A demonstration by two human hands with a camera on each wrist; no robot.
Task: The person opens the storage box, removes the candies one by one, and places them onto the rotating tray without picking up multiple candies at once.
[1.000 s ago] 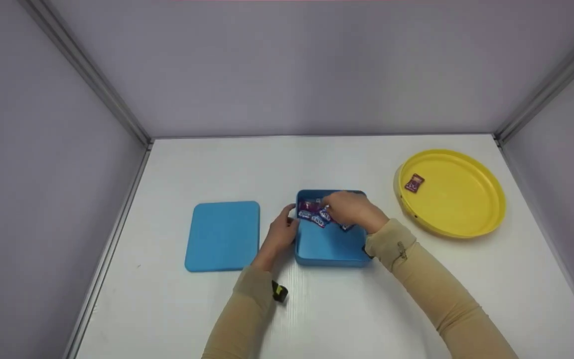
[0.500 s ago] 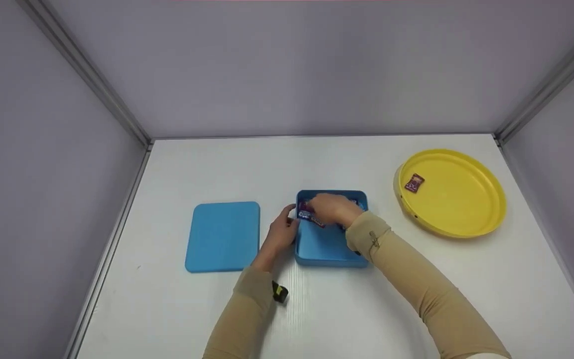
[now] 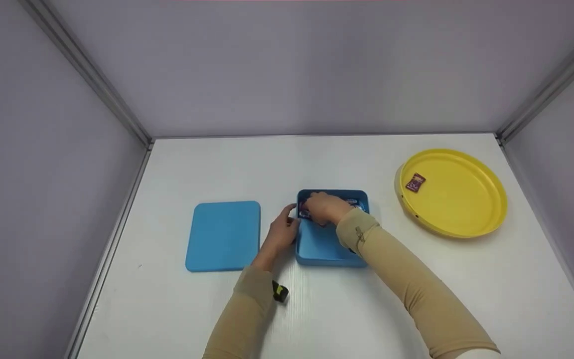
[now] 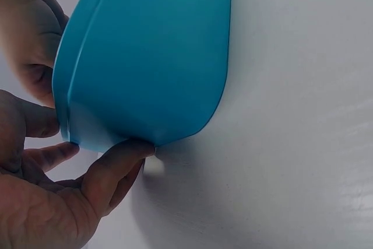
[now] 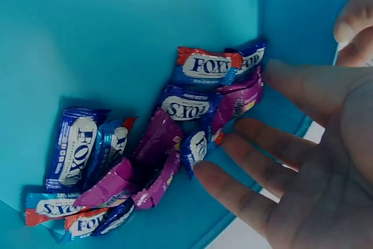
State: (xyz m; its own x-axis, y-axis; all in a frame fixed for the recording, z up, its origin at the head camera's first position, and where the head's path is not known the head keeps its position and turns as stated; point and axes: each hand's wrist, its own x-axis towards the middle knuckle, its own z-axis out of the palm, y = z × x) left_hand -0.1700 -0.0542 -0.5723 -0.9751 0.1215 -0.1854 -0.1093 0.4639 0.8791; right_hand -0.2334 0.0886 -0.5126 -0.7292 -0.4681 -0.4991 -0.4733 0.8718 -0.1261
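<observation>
A blue square box (image 3: 324,244) sits at the middle of the table. In it lie several wrapped candies, some blue with a white FOX'S label (image 5: 201,65), others purple (image 5: 157,135). My right hand (image 3: 328,207) reaches into the box's far left corner. In the right wrist view its extended fingers (image 5: 250,144) are at the edge of the candy pile; none is seen gripped. My left hand (image 3: 281,234) rests against the box's left side, fingertips (image 4: 137,147) touching the outer wall (image 4: 151,62). From the head, my right hand covers part of the pile.
A yellow round tray (image 3: 466,199) stands at the right with one purple candy (image 3: 415,182) near its left rim. A flat blue square lid (image 3: 223,237) lies left of the box. Pale walls (image 3: 317,70) stand behind and at both sides.
My right hand has shifted left inside the box, from the far middle toward the far left corner, uncovering candies on the right. My left hand has stayed at the box's side.
</observation>
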